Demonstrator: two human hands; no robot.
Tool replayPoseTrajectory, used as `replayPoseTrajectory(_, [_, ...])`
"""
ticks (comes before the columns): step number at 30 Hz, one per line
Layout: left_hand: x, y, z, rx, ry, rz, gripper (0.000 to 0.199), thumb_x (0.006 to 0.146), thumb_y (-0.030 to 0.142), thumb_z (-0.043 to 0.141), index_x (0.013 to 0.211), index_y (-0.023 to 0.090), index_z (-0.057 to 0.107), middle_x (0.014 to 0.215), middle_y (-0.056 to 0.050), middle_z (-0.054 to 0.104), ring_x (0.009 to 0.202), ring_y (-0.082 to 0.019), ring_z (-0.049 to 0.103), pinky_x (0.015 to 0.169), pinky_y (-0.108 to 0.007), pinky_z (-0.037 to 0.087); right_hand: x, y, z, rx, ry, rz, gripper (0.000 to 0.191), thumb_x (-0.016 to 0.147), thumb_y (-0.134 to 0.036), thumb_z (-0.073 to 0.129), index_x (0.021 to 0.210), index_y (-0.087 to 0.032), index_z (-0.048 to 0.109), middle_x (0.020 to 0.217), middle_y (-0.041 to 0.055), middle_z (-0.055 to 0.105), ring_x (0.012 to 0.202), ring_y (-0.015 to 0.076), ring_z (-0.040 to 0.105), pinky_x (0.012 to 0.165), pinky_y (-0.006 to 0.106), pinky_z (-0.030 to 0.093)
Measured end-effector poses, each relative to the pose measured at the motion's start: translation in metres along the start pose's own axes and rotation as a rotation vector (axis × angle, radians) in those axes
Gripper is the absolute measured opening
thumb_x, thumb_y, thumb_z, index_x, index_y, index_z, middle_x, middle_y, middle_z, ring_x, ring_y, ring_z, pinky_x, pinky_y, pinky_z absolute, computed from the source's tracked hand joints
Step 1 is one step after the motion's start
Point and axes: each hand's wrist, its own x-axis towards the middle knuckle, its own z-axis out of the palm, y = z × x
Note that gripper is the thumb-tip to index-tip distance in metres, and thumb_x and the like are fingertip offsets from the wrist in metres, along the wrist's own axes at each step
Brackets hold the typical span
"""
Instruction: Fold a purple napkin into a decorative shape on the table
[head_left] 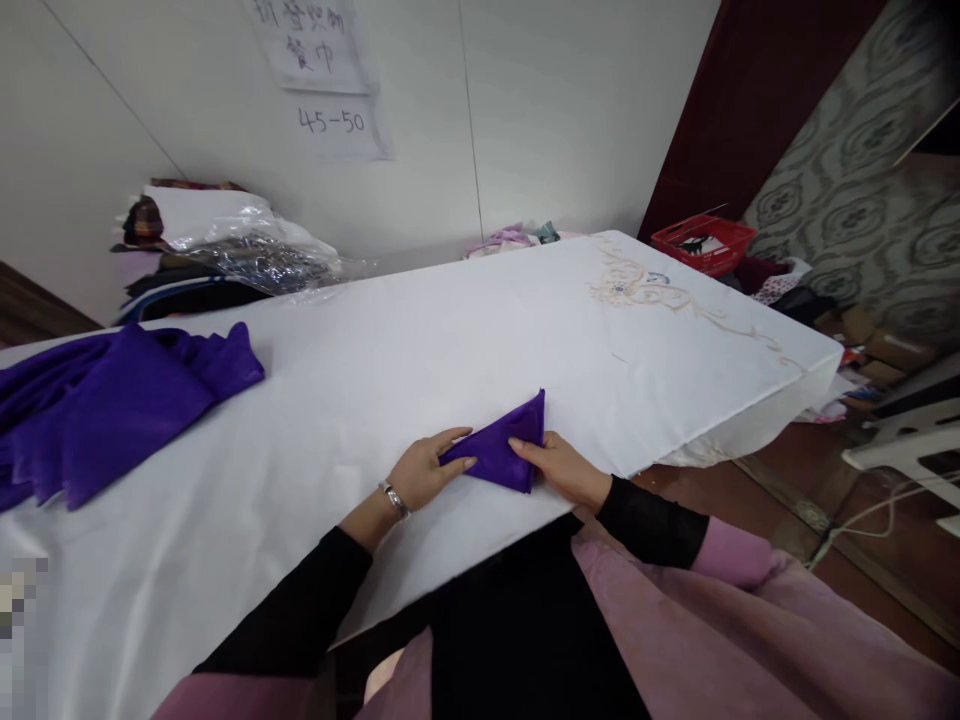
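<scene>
Left hand (422, 470) pinches the narrow end of a folded, triangular purple cloth (491, 452); right hand (562, 465) grips its wide end, thumb on top, fingers mostly hidden underneath. Cloth lies between the two hands, over a white fabric-covered table (435, 350); contact with the surface cannot be determined. Left of the grip: rumpled heap of purple fabric (142, 400), cut off by the frame edge. Beyond the grip, far right: red plastic basket (705, 247), contents hard to make out.

Pale wall (555, 110), patterned wallpaper (855, 215), reddish-brown floor (750, 500)
</scene>
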Motion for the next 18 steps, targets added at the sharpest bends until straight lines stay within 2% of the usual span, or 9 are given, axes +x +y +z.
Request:
replayPoseTrajectory(3, [0.001, -0.001, 0.006, 0.032, 0.060, -0.024, 0.043, 0.076, 0.047, 0.058, 0.113, 0.024, 0.060, 0.088, 0.000, 0.072, 0.080, -0.019, 0.067, 0.077, -0.033, 0.052, 0.003, -0.002, -0.002, 0.150, 0.007, 0.049, 0.027, 0.075, -0.039, 0.068, 0.088, -0.015, 0.069, 0.086, 0.0057, 0.070, 0.081, 0.0173, 0.063, 0.090, 0.036, 0.045])
replayPoseTrajectory(6, [0.001, -0.002, 0.010, 0.039, 0.134, -0.080, 0.043, 0.076, 0.049, 0.058, 0.111, 0.024, 0.061, 0.081, 0.001, 0.071, 0.075, -0.018, 0.066, 0.072, -0.031, 0.052, 0.007, -0.003, -0.008, 0.268, 0.054, 0.138, 0.024, 0.077, -0.032, 0.067, 0.093, -0.014, 0.067, 0.089, 0.0068, 0.069, 0.081, 0.0169, 0.064, 0.087, 0.034, 0.047])
replayPoseTrajectory(10, [0.001, -0.002, 0.015, 0.030, 0.221, -0.135, 0.039, 0.076, 0.049, 0.057, 0.106, 0.024, 0.062, 0.083, 0.000, 0.071, 0.079, -0.019, 0.066, 0.074, -0.030, 0.052, 0.013, -0.003, -0.018, 0.367, 0.066, 0.265, 0.019, 0.085, -0.026, 0.059, 0.099, -0.015, 0.063, 0.092, 0.0067, 0.069, 0.080, 0.0156, 0.065, 0.081, 0.031, 0.051])
replayPoseTrajectory(15, [0.000, -0.002, 0.018, 0.049, 0.236, -0.132, 0.026, 0.076, 0.043, 0.058, 0.095, 0.026, 0.065, 0.086, 0.002, 0.071, 0.077, -0.018, 0.065, 0.073, -0.030, 0.051, 0.017, -0.006, -0.025, 0.401, 0.057, 0.368, 0.019, 0.089, -0.024, 0.052, 0.102, -0.014, 0.061, 0.091, 0.0069, 0.069, 0.073, 0.0137, 0.065, 0.074, 0.028, 0.054])
replayPoseTrajectory(18, [0.000, 0.001, 0.016, 0.105, 0.215, -0.123, 0.026, 0.077, 0.043, 0.056, 0.094, 0.025, 0.065, 0.086, 0.001, 0.070, 0.079, -0.018, 0.065, 0.074, -0.030, 0.050, 0.017, -0.008, -0.025, 0.388, 0.051, 0.396, 0.021, 0.089, -0.024, 0.051, 0.104, -0.014, 0.060, 0.091, 0.0071, 0.069, 0.073, 0.0140, 0.065, 0.071, 0.028, 0.054])
